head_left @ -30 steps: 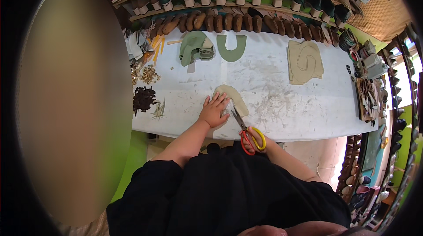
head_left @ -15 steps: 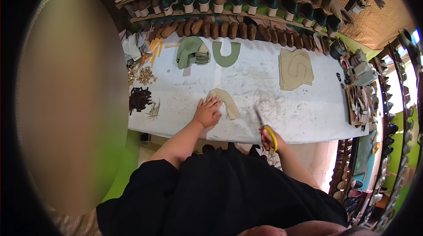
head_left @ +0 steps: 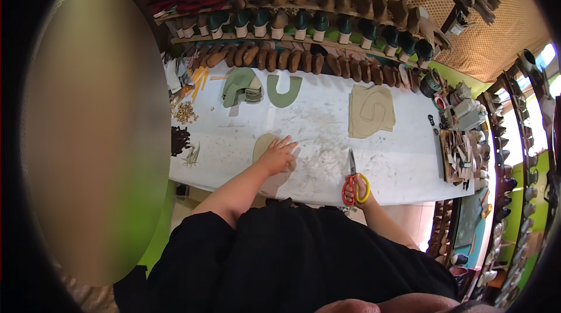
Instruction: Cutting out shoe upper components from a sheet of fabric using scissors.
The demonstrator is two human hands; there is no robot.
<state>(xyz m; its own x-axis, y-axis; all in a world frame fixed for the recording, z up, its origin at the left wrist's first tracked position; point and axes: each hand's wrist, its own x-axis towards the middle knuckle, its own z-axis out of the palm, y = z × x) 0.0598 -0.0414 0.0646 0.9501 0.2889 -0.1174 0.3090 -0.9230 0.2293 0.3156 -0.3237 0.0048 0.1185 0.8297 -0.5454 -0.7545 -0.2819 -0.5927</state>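
Note:
My left hand lies on a beige curved cut piece near the table's front edge. Its fingers are stretched and slightly apart, and they hide much of the piece. To the right, at the front edge, my right hand grips scissors by their red and yellow handle loops; the scissors' blades point away from me and look closed. Farther back are a green U-shaped piece, a stack of green pieces and a beige sheet with a curved outline drawn on it.
The white-covered table bears small gold parts and dark scraps at its left. A box of tools and strips stands at the right edge. Shoe lasts line the back, under shelves of shoes.
My left hand has shifted over the beige piece and covers its right part. The scissors have turned, so both handle loops show. The whole view has tilted slightly.

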